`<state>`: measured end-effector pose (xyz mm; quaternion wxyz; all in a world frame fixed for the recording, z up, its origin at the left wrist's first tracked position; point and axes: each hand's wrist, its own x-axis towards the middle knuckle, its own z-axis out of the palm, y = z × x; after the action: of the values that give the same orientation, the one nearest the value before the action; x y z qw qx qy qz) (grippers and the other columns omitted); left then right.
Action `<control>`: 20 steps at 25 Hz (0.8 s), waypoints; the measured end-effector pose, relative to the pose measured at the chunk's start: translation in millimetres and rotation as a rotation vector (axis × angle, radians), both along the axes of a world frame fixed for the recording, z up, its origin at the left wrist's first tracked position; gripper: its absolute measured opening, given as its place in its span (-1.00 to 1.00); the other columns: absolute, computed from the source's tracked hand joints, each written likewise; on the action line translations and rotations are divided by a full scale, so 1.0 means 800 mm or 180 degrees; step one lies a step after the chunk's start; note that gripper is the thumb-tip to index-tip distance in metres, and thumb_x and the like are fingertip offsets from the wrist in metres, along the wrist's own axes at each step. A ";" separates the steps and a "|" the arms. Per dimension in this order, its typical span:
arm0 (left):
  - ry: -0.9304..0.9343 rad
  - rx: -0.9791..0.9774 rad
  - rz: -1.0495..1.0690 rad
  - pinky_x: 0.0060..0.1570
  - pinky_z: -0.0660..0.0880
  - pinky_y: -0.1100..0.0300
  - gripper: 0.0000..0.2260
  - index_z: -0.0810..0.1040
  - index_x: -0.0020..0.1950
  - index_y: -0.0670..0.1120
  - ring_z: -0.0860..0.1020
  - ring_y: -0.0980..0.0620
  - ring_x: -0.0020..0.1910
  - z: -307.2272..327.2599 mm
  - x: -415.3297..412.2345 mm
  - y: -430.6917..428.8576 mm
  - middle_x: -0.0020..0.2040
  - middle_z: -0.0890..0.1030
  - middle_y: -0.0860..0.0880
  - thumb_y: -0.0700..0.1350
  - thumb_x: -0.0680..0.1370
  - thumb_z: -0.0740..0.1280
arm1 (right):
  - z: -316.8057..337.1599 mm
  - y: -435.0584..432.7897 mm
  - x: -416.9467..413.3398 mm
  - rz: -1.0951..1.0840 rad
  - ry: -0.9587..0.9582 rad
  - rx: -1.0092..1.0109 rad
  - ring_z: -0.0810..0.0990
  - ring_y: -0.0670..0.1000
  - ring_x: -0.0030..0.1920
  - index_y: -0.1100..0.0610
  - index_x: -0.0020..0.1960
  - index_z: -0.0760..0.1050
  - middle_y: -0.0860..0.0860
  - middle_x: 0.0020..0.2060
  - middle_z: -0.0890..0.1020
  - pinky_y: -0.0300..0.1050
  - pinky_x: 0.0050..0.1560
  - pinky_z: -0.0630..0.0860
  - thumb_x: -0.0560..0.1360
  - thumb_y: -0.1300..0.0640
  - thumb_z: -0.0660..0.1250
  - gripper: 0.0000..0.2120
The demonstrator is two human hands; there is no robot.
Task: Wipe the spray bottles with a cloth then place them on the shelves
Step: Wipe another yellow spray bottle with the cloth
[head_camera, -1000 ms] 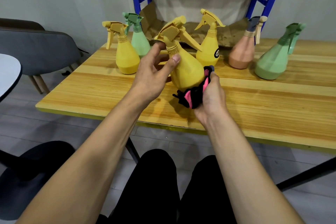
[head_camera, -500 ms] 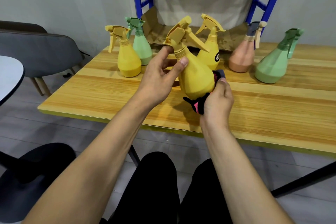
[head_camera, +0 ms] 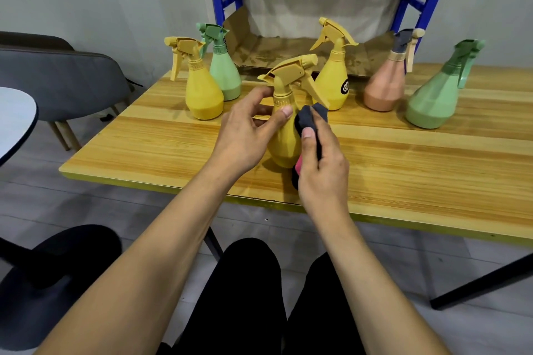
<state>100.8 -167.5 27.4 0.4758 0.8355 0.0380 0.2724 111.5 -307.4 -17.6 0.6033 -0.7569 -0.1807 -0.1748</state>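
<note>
One yellow spray bottle (head_camera: pixel 284 143), left hand (head_camera: pixel 245 135) is pinching its neck, right hand (head_camera: pixel 323 170) is gripping the cloth (head_camera: pixel 307 119). Probably light, slick plastic.

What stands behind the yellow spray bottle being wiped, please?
Another yellow spray bottle with a dark round label stands on the table. The trigger of the held bottle hides its lower left edge.

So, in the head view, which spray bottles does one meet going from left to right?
plain yellow bottle → pale green bottle → held yellow bottle → labelled yellow bottle → peach bottle → large green bottle
</note>
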 end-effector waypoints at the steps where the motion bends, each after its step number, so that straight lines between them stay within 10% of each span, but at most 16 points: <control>1: 0.0006 0.0072 0.0021 -0.14 0.64 0.20 -0.63 0.53 0.34 0.10 0.65 0.19 -0.07 -0.002 -0.001 0.000 -0.05 0.59 0.26 0.16 0.58 0.44 | -0.002 -0.001 0.000 0.0012 -0.0033 -0.0059 0.41 -0.10 0.44 0.07 0.51 0.40 -0.03 0.42 0.50 -0.18 0.43 0.35 0.71 0.05 0.14 -0.61; 8: 0.0151 0.0085 -0.0081 0.01 0.69 -0.07 -0.65 0.61 0.32 0.17 0.68 0.17 0.01 -0.007 0.000 0.009 0.01 0.67 0.20 0.21 0.56 0.41 | -0.007 -0.003 0.002 -0.0204 0.0120 0.0101 0.34 -0.21 0.41 0.06 0.46 0.46 0.07 0.43 0.38 -0.62 0.25 0.15 0.68 0.10 0.23 -0.64; 17: 0.0036 0.0496 -0.0403 0.24 0.57 -0.03 -0.68 0.55 0.34 0.17 0.61 0.13 0.13 -0.025 0.002 0.025 0.11 0.62 0.02 0.10 0.59 0.42 | 0.002 0.001 0.008 0.0201 -0.0138 0.0359 0.43 -0.17 0.43 -0.03 0.46 0.47 -0.09 0.39 0.54 -0.22 0.45 0.36 0.65 0.12 0.30 -0.61; 20: -0.0037 0.0190 -0.0539 0.27 0.56 -0.02 -0.80 0.59 0.22 0.22 0.60 0.21 0.21 -0.028 0.004 0.022 0.14 0.66 0.23 0.08 0.59 0.43 | -0.006 -0.005 0.011 0.0094 0.0167 0.0409 0.52 -0.10 0.36 0.01 0.44 0.50 -0.08 0.34 0.59 -0.02 0.40 0.45 0.66 0.13 0.28 -0.64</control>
<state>104.1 -149.9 4.9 0.4722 0.8479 -0.0437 0.2370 120.6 -311.7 -22.7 0.6576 -0.7182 -0.1644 -0.1573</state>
